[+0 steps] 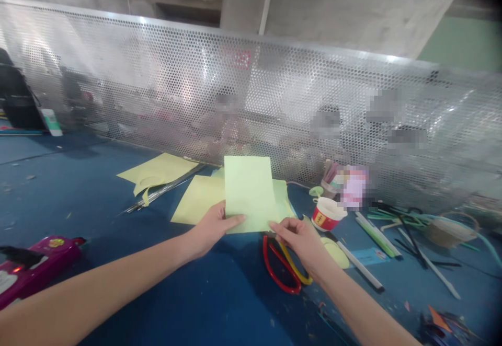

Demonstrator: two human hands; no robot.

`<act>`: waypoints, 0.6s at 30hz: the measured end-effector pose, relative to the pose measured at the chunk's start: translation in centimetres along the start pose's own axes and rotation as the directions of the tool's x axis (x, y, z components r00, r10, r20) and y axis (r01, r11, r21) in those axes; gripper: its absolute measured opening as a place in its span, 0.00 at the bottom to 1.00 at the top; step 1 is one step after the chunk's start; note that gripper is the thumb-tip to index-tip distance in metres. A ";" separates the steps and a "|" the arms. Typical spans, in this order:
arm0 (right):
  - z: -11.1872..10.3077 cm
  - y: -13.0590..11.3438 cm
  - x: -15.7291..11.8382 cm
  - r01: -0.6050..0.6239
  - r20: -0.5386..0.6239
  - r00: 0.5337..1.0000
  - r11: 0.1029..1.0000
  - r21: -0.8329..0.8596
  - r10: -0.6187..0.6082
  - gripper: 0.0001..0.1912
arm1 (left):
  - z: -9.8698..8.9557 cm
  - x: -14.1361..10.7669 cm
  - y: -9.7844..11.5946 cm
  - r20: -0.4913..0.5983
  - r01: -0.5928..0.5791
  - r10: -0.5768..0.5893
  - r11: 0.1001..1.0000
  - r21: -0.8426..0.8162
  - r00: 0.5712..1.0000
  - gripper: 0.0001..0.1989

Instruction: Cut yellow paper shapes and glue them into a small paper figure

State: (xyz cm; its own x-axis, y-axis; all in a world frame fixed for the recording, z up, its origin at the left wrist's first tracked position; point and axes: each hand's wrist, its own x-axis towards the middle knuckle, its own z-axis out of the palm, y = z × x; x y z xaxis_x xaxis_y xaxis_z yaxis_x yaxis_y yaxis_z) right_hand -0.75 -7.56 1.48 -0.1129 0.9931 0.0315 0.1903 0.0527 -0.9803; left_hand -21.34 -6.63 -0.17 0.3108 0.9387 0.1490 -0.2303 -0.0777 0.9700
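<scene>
Both hands hold a pale green sheet of paper [249,192] up above the blue table. My left hand [217,226] pinches its lower left part, thumb in front and fingers behind. At the lower right corner, my right hand [294,233] pinches the edge between thumb and fingers. Scissors [282,267] with red and yellow handles lie under and beside my right hand; their blades are hidden. More yellow paper [200,197] lies behind the held sheet. Farther left rests another yellow sheet [160,170] with a curved cutout, next to thin metal rods [157,194].
A perforated metal screen [157,90] runs along the table's back. On the right stand a red and white paper cup [328,214], markers [376,236], a grey-white stick [358,265] and scraps [443,322]. A purple power strip [39,262] lies at left.
</scene>
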 end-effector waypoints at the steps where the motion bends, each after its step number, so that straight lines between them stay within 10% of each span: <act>1: 0.0 0.1 0.0 -0.001 -0.004 1.000 1.000 0.016 0.001 0.19 | 0.0 0.0 0.0 0.000 0.000 0.000 1.000 -0.002 1.000 0.24; 11: 0.1 0.4 0.3 -0.108 0.039 0.994 0.935 0.337 0.101 0.18 | -0.7 0.4 -0.5 -0.059 -0.016 0.016 1.000 -0.008 0.998 0.23; 18: -0.2 0.8 0.5 -0.074 0.062 0.996 0.974 0.214 0.062 0.18 | -0.8 0.5 -0.6 -0.052 -0.028 0.028 1.000 -0.003 0.998 0.23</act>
State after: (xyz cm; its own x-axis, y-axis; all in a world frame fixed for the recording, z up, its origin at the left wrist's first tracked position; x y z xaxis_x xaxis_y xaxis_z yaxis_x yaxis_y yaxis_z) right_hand -0.49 -7.03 0.78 -0.1609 0.9861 -0.0418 -0.0154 -0.0449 -0.9989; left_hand -21.73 -5.85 -0.85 0.2563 0.9523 0.1659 -0.2417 -0.1031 0.9649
